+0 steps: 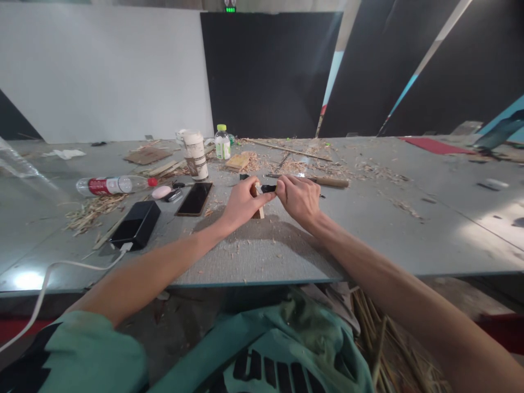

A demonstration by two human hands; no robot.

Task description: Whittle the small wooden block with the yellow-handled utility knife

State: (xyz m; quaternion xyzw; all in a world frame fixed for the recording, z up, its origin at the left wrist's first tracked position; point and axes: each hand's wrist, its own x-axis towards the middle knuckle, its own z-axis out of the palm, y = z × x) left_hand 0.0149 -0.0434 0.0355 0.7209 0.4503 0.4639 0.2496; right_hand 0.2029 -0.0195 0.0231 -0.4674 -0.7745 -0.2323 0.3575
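Both my hands meet over the middle of the grey table (368,240). My left hand (241,204) is closed around a small upright wooden block (257,212), thumb pressed along it. My right hand (298,197) is closed on a small black-handled tool (268,189) whose tip touches the top of the block. Wood shavings (254,245) lie on the table in front of the hands.
To the left lie a black phone (195,198), a black power bank (136,224) with white cable, a pink object (161,192), a lying water bottle (110,185), a paper cup (196,155) and a small bottle (222,142). A wooden-handled tool (323,180) lies behind my right hand. Sticks (380,338) pile below the table edge.
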